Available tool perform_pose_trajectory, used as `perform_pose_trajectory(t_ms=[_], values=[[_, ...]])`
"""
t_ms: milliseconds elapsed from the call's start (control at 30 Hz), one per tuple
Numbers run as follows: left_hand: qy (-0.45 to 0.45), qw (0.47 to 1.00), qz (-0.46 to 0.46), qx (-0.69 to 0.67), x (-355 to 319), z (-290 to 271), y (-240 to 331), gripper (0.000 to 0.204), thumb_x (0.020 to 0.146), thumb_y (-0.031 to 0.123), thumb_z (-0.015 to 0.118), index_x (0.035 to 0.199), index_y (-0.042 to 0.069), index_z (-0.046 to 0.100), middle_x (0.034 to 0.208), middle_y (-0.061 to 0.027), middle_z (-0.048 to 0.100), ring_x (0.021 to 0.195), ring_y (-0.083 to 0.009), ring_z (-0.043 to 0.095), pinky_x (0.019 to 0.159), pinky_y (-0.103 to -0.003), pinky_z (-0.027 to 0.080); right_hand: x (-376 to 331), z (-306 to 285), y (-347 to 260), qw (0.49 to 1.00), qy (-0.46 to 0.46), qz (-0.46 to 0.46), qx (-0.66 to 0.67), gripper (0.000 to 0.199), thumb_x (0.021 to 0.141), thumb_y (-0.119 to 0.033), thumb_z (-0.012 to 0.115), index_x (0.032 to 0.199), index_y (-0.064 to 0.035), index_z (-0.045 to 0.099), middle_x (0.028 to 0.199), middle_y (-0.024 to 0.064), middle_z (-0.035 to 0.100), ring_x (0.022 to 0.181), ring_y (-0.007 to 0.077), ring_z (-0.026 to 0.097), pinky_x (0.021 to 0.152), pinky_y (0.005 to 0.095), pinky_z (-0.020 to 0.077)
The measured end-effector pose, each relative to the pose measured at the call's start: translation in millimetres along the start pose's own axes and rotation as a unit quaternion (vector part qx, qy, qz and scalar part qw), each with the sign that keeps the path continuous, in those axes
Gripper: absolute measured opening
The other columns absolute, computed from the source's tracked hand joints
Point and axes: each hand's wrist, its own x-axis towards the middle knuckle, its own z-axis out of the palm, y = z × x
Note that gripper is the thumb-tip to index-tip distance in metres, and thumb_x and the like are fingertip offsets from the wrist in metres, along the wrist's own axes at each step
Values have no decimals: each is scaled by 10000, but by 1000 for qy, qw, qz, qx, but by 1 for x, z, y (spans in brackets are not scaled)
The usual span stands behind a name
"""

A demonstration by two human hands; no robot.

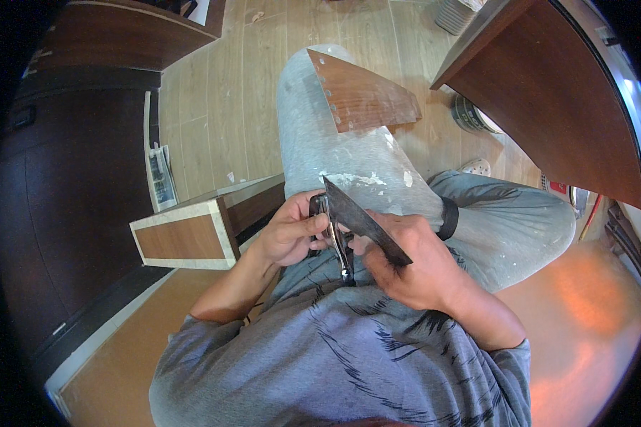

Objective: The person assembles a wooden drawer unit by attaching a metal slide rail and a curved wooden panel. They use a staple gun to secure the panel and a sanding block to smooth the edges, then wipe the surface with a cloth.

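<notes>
Wood-look flr below lap; L hand closed on blk/chrome tool, R hand w/ curled fingers gripping dark blade.

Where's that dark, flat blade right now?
In the head view, the dark blade is just right of centre, slanting over the right hand, beside the shiny metal tool.

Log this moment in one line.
left hand: holds black-and-silver tool | right hand: holds dark blade | brown panel: across leg
</notes>
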Motion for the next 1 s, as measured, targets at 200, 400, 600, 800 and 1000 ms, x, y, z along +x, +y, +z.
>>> perform_pose_trajectory(t_ms=[200,400,600,800,1000], values=[[3,1000,2,-18,-2,-1,1,297,1025,229,720,1205,24,601,1092,-154,757,773,-84,585,572,-223,396,-6,-13,-2,985,-75,114,102,208,927,-75,635,1086,56,662,801,290,652,755,495,654,707,501,515],[-7,999,-1,-37,-2,-8,1,272,1034,211,705,1204,42,576,1134,-223,755,761,-99,589,587,-237,408,-8,-17,-3,982,-72,132,115,213,938,-98,639,1090,49,666,822,284,663,752,484,657,688,490,514],[-4,1000,3,-28,-1,-7,1,227,1032,207,705,1144,53,581,1124,-199,762,739,-96,590,580,-237,405,-7,-15,-6,984,-67,133,97,211,937,-102,635,1085,47,658,837,288,664,766,501,651,698,503,516],[-10,1000,6,-18,-1,-4,1,256,1025,215,715,1156,32,592,1115,-177,761,726,-82,566,573,-235,394,-5,-14,-5,984,-71,133,99,183,944,-110,627,1021,55,649,834,289,661,765,500,649,699,499,514],[-14,1000,7,-9,-2,-3,1,280,1016,223,728,1156,13,606,1105,-167,763,735,-71,546,582,-233,396,-6,-17,-6,972,-81,165,143,170,943,-111,627,986,44,681,764,263,639,673,380,648,671,450,510]])
